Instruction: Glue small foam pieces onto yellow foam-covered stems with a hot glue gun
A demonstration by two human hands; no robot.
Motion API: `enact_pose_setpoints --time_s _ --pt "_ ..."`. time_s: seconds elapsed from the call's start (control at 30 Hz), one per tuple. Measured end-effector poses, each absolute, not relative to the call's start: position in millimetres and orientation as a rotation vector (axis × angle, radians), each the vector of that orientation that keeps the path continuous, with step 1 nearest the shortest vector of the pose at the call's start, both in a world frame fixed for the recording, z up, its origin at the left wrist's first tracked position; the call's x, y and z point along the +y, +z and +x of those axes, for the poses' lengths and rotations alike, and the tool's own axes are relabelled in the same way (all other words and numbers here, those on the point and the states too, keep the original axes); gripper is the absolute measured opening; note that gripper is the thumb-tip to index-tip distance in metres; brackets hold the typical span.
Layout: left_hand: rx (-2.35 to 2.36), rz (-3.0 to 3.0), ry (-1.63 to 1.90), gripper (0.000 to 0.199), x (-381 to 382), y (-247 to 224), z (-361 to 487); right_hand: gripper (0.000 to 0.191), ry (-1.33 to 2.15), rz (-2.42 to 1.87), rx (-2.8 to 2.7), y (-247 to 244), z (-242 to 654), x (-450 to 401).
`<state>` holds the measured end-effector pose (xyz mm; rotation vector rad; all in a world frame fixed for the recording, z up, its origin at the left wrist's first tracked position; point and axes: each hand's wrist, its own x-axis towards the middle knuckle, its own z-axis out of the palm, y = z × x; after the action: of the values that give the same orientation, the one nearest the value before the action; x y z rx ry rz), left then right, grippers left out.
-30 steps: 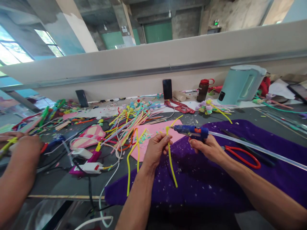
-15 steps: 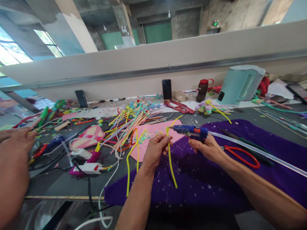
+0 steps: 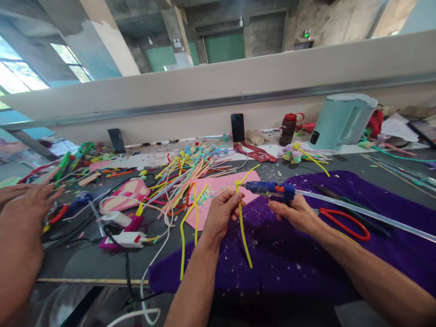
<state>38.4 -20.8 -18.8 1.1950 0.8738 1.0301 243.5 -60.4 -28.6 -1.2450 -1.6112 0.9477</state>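
Observation:
In the middle, my left hand [image 3: 225, 210] pinches a yellow pipe cleaner [image 3: 244, 240] between thumb and fingers. Its lower length hangs down over a purple cloth [image 3: 275, 259], and its upper end is bent above my thumb. My right hand [image 3: 298, 213] is wrapped round a blue glue gun [image 3: 270, 190] with an orange part. The gun's nozzle points left and is at the bent top of the pipe cleaner; whether they touch I cannot tell. A clear glue stick [image 3: 361, 212] runs out of the gun's back to the right. Pink felt [image 3: 252, 181] lies behind my left hand.
Another person's hand [image 3: 23, 218] reaches in at the left. Red-handled scissors [image 3: 345, 223] lie on the cloth. White cables and a purple power strip [image 3: 138, 223] are left of centre. Colourful pipe cleaners [image 3: 194, 170], a phone [image 3: 237, 128], a bottle [image 3: 288, 129] and a kettle [image 3: 337, 120] stand behind.
My hands, the pipe cleaner and the glue gun stay almost in place. At the left, the other person's hand has shifted slightly, its fingers now more spread.

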Motion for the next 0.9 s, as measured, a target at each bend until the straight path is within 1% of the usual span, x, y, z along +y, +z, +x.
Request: enact_pose_setpoints --time_s 0.37,0.73,0.9 --pt "0.889 1.212 1.03 0.025 -19.6 -20.2 39.3 0.033 1.004 -1.215 -1.62 -23.0 242.1 -62.5" --pt "0.889 1.227 0.986 0.027 -20.5 -19.5 38.8 0.033 0.964 -1.248 -1.592 -31.0 244.0 -58.1" --pt "0.868 1.201 1.007 0.025 -20.6 -19.0 38.4 0.034 0.97 -1.243 -1.605 -26.0 243.4 -60.5"
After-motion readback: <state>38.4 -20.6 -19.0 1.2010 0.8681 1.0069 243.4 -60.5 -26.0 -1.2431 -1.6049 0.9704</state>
